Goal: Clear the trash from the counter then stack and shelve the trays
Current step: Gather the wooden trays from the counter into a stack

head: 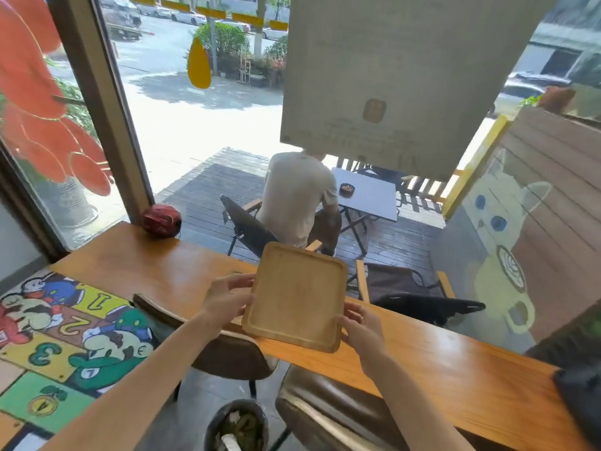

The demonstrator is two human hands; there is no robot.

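Note:
I hold an empty square wooden tray (297, 296) above the long wooden counter (455, 362), tilted with its far edge raised. My left hand (227, 299) grips its left edge. The near right corner is pinched by my right hand (359, 327). Nothing lies on the tray. Below me on the floor stands a bin (237, 426) lined with a dark bag and holding trash.
Two brown stools (227, 349) sit under the counter. A red helmet (161, 220) rests at the counter's far left end, a dark object (582, 402) at its right end. Beyond the window a person sits at an outdoor table (370, 196).

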